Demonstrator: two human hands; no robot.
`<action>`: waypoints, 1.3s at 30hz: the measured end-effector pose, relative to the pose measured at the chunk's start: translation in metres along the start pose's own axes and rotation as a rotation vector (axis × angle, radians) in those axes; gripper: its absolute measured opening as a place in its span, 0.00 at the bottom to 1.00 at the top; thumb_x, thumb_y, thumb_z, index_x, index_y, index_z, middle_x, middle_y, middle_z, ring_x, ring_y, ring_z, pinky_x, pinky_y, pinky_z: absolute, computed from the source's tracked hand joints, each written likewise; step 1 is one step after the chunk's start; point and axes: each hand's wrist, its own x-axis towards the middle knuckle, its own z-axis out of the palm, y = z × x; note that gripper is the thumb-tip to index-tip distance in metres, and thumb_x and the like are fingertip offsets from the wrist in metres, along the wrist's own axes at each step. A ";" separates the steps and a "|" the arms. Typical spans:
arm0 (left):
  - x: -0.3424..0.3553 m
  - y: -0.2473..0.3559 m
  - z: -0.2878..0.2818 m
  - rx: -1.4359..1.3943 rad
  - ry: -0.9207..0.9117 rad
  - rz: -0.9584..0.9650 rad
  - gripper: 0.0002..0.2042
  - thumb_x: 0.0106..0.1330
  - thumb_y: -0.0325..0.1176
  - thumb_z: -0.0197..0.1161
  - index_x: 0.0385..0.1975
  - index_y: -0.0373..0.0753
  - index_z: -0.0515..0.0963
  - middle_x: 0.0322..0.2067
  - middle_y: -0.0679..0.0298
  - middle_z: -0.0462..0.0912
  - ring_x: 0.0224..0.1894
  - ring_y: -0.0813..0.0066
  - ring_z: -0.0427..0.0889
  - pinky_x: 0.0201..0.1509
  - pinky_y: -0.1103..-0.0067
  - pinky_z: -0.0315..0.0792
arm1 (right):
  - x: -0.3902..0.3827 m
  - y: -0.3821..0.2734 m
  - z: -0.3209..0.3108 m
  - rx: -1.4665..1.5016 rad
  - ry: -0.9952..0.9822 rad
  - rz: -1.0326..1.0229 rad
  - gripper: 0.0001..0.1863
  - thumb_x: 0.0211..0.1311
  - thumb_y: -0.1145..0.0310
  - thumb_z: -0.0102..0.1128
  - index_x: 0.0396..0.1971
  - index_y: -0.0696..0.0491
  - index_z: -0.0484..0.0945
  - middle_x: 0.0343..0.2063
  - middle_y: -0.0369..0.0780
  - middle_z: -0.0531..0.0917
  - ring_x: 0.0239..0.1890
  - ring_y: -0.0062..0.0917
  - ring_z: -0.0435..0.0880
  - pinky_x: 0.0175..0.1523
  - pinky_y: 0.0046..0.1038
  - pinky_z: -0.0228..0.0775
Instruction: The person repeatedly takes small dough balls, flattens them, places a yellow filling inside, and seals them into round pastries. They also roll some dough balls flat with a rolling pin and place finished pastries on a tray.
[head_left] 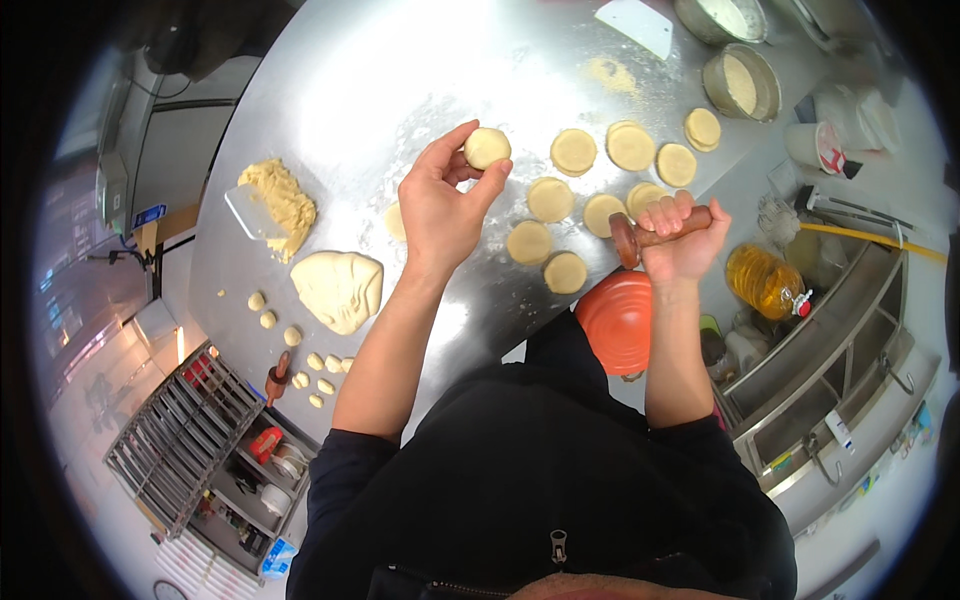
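your left hand (443, 205) is gripping a smooth dough ball (487, 149) between thumb and fingers, right of and farther from you than the big dough slab (338, 290); that light pinch is probably sparing its round shape. well right of the slab, your right hand (680, 255) is wrapping around the handle of a short wooden roller (625, 243), likely leaving the head free; whether it is touching a round, you cannot be told. the flat dough rounds (550, 200) are lying between slab and roller, some overlapping, perhaps saving space. small dough pieces (315, 361) are resting on the slab's near side, within your left arm's reach. the counter (470, 60) edge is slanting away right of the slab, your right hand hovering around it, while floury metal is giving more room beyond the slab.
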 end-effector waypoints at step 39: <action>0.030 -0.065 -0.002 -0.967 -0.020 -0.522 0.20 0.79 0.32 0.57 0.63 0.24 0.70 0.56 0.49 0.82 0.57 0.57 0.83 0.68 0.67 0.77 | 0.026 0.015 0.020 -0.103 0.022 -0.017 0.26 0.68 0.44 0.41 0.18 0.49 0.63 0.15 0.35 0.63 0.21 0.28 0.63 0.33 0.34 0.61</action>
